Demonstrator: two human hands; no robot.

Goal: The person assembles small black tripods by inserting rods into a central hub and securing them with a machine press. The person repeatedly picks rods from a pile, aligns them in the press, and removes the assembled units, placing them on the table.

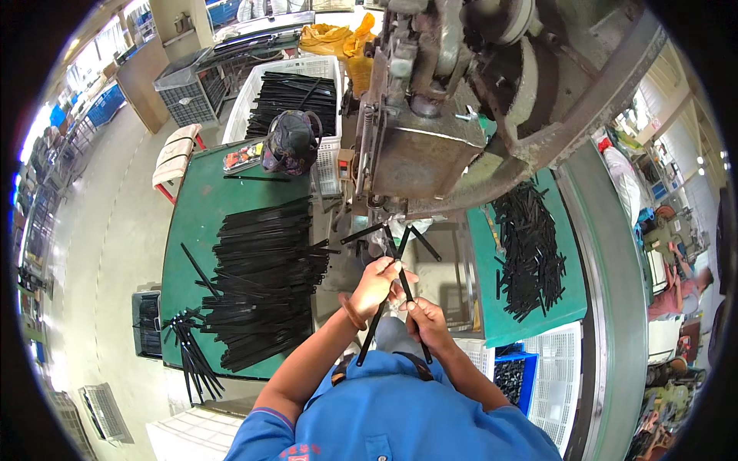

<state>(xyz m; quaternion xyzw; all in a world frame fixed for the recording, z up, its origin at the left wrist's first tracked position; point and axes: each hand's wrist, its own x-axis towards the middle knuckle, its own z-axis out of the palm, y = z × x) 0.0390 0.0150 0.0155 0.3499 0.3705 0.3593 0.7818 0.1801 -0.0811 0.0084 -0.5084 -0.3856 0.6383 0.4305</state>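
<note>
A: What do the fingers hold?

B: The left hand [370, 288] pinches narrowly near where two long, flat black strips cross; the right hand [432, 323] curls its fingers around the lower stretch of one.

A: Which way do they point?

B: The right-slanting black strip [407, 283] runs from beyond the left fingertips back toward the body, past the right fingers. The left-slanting black strip [372, 332] leans the other way, its near end left of the right fingers.

A: What's hard to see?

B: The left fingers partly cover the crossing; which strip each presses cannot be told. Ahead, below the grey-brown metal press [430, 154], detail blurs.
</note>
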